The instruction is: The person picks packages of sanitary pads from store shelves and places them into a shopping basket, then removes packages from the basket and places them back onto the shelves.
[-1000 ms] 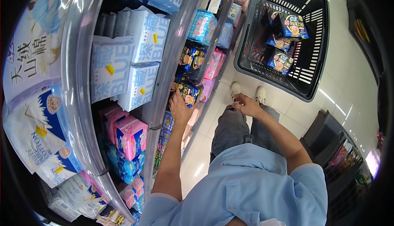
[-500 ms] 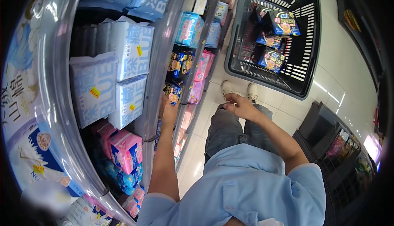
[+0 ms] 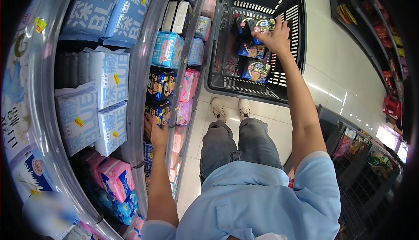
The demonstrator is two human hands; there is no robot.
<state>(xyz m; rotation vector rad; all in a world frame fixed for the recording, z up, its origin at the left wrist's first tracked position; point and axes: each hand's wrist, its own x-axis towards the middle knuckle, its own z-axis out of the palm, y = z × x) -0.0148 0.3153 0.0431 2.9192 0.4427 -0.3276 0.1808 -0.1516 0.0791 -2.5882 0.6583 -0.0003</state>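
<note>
On the shelf at left, my left hand (image 3: 155, 132) rests against the lower edge of a dark blue sanitary-pad pack (image 3: 158, 112), its fingers partly hidden and not wrapped round it. A similar dark blue pack (image 3: 161, 84) stands just above. My right hand (image 3: 276, 39) reaches into the black shopping basket (image 3: 286, 92), fingers and thumb spread over the top dark blue pack (image 3: 262, 25). Below that pack lie another dark blue pack (image 3: 252, 50) and one nearer me (image 3: 256, 70).
Light blue packs (image 3: 168, 49) and pink packs (image 3: 188, 85) fill neighbouring shelf rows. Large blue-and-white packs (image 3: 76, 118) stand farther left. A dark wire rack (image 3: 362, 183) is at lower right. My shoes (image 3: 218, 109) are just below the basket.
My right hand has moved from above my knees up into the basket, onto the top pack. My left hand stays at the shelf pack. The whole view has shifted.
</note>
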